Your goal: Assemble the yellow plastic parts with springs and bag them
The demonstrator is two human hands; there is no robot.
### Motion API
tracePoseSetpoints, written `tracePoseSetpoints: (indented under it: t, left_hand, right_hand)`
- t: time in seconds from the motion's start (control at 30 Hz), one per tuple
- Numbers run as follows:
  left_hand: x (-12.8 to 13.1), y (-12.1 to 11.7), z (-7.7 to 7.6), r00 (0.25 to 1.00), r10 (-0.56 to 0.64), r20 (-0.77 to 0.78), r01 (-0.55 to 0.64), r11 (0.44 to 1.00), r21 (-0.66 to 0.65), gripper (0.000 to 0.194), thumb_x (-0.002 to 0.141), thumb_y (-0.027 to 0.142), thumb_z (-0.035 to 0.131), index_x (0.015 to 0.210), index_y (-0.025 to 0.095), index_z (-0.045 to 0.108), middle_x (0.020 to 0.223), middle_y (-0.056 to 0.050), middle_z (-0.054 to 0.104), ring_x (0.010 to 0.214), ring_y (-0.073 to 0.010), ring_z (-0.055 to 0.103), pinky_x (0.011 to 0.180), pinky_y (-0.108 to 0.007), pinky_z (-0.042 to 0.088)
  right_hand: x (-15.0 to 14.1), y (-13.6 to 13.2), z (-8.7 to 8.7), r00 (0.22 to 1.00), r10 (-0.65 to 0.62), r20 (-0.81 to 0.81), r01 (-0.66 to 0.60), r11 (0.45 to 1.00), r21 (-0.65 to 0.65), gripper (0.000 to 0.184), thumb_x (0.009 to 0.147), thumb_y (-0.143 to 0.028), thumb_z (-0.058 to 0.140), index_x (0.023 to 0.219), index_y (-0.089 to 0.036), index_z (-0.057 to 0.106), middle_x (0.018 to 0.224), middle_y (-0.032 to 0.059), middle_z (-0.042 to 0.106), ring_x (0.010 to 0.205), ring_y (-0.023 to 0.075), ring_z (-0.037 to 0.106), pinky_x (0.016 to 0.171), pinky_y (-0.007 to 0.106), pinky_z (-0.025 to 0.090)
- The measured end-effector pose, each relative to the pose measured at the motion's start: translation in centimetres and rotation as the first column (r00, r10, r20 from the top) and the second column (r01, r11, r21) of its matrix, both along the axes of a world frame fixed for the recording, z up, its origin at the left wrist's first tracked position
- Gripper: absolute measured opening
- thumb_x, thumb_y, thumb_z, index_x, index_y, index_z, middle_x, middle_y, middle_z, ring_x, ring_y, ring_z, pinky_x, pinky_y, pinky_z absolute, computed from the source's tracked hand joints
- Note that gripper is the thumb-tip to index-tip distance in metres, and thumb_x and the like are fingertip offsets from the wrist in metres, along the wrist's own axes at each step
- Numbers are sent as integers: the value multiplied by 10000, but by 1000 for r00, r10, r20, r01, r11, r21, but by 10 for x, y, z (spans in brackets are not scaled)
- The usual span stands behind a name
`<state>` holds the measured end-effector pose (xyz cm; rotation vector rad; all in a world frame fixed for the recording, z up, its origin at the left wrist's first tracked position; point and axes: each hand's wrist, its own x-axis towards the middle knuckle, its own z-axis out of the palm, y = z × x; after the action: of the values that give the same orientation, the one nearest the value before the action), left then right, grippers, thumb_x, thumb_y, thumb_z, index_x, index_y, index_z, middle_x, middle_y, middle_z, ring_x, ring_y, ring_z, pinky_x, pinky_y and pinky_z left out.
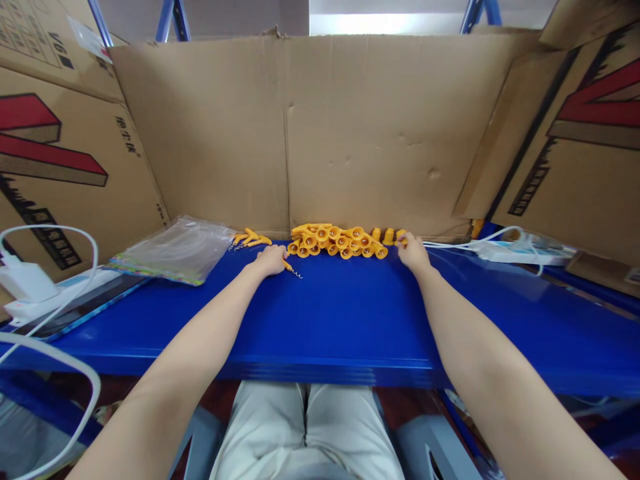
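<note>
My left hand (271,259) is closed around a yellow-handled corkscrew (292,269); its metal spiral points right, just above the blue tabletop. Left of that hand lie several loose yellow corkscrews (251,237) with their spirals bare. At the back centre is a stack of yellow pieces (345,243), their round flared ends facing me and metal showing inside. Beyond the stack's right end, my right hand (414,253) has its fingers closed on a yellow cap (401,235), partly hidden by the fingertips. Two similar yellow caps (389,236) stand just left of it.
Clear plastic bags (175,248) lie on the blue table (330,320) at left. Near them are a dark flat device (95,303) and a white charger (27,280) with cables. A white power strip (525,253) sits at right. Cardboard (380,133) walls the back and sides.
</note>
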<state>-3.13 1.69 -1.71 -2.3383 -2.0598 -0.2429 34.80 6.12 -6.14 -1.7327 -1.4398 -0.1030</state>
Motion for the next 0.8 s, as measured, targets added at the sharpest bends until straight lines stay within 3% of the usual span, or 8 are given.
tracePoseSetpoints:
  t: [0.23,0.4,0.53,0.63,0.7,0.8]
  left_hand:
    - [5,1,-1,983,-182,19,181,982,61,299,707,124,563,983,204,646,1031,-74,691,990,-249,621,821,-303,464]
    - [5,-3,1,975,-212,61,210,977,29,281,707,194,559,971,218,652,957,-46,705,888,-227,641,733,-271,461]
    - [5,-5,3,972,-228,53,228,974,16,255,742,230,540,966,223,661,962,-44,711,885,-218,647,724,-259,461]
    - [4,-7,3,976,-215,44,215,977,17,273,801,291,510,1013,232,672,1036,-57,711,947,-235,649,776,-277,465]
    - [3,-7,3,981,-192,34,192,981,15,310,835,336,488,1066,227,662,1094,-73,700,988,-249,644,808,-293,466]
    - [1,-6,3,981,-190,41,190,982,5,345,865,355,455,1126,212,631,1137,-83,688,1023,-252,638,834,-298,464]
  right_hand:
    - [-13,-3,22,997,32,-65,-22,988,152,300,777,-153,459,1072,-202,489,1083,124,581,990,256,579,882,409,449]
    - [-39,-2,46,976,200,-80,-172,946,275,362,755,-182,510,1115,-183,465,1129,133,591,1018,242,587,911,403,445]
    - [-70,-10,66,926,369,-76,-333,896,293,412,737,-227,583,1131,-185,471,1106,116,607,930,209,610,855,372,480]
    - [-94,-25,78,883,467,-55,-451,875,176,405,725,-246,634,1106,-176,514,1076,104,629,847,190,623,790,348,503]
    - [-106,-37,84,836,548,-8,-548,836,17,355,714,-226,660,1050,-174,559,1008,85,651,842,187,628,772,324,504]
    - [-119,-50,85,771,622,133,-586,776,-234,295,679,-188,703,962,-192,621,899,47,668,810,189,628,758,309,492]
